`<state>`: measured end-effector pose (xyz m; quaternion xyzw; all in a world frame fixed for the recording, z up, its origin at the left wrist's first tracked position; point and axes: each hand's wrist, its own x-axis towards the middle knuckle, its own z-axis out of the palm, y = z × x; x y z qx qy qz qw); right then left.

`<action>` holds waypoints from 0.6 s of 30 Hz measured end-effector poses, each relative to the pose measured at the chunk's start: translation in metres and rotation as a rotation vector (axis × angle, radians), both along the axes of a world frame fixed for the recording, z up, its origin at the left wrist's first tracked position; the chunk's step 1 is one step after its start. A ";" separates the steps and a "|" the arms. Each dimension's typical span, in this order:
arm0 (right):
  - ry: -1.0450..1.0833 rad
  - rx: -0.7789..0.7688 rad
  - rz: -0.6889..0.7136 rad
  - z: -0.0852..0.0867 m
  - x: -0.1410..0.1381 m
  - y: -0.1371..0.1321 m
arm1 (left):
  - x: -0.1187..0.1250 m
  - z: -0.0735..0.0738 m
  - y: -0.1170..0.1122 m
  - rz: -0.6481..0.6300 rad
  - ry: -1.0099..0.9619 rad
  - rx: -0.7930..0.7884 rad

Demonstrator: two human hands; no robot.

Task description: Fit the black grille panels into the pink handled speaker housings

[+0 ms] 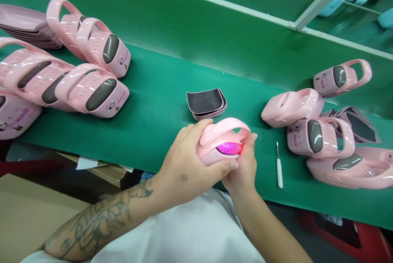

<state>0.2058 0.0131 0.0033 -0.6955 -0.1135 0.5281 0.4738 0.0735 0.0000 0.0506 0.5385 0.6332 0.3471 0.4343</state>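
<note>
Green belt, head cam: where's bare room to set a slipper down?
Largest patch: the green belt between the left slipper pile and the dark pad stack. Narrower: between that stack and the right slipper group, near the white-handled awl. Crowded: both piles, and around the held slipper in the left hand and right hand.

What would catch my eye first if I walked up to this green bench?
Probably the glowing magenta patch on the pink moulded piece, held between the left hand and right hand at the near edge of the green belt. Matching pink pieces lie in heaps to the left and right, with a stack of dark pads between them.
</note>
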 end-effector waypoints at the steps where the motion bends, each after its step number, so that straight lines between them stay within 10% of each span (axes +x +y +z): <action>1: 0.014 0.007 -0.005 0.002 0.000 0.001 | 0.000 0.000 0.000 -0.007 0.011 0.004; 11: -0.135 0.138 0.006 -0.010 0.002 -0.003 | -0.002 -0.009 -0.001 -0.040 -0.108 0.121; 18: -0.210 0.728 0.262 -0.007 -0.007 -0.001 | 0.008 -0.038 0.019 0.361 -0.585 0.320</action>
